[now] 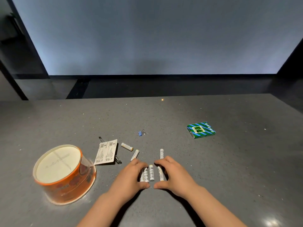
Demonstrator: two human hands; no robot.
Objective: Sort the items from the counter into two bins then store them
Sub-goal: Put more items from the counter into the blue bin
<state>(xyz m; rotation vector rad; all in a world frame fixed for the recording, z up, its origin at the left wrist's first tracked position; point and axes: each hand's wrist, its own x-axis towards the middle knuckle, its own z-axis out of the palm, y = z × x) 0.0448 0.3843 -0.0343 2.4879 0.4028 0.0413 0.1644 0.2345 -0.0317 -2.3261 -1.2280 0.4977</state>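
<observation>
Batteries (pixel 151 173) cupped between left hand (pixel 131 176), right hand (pixel 173 175) — grey counter (pixel 229 169)

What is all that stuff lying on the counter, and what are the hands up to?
Batteries: at least seven, white; about four bunched between the hands, three loose just beyond them.
Round tub: one, orange with a cream inside, near left on the counter, tipped toward the camera.
Paper tag: one, white with print, right of the tub, lying over a thin dark pen-like thing.
Binder clip: one, blue, centre of the counter.
Small box: one, green and blue stripes, far right.
Counter: one, grey speckled.
Left hand: cupped against the left side of the battery bunch.
Right hand: cupped against its right side.
</observation>
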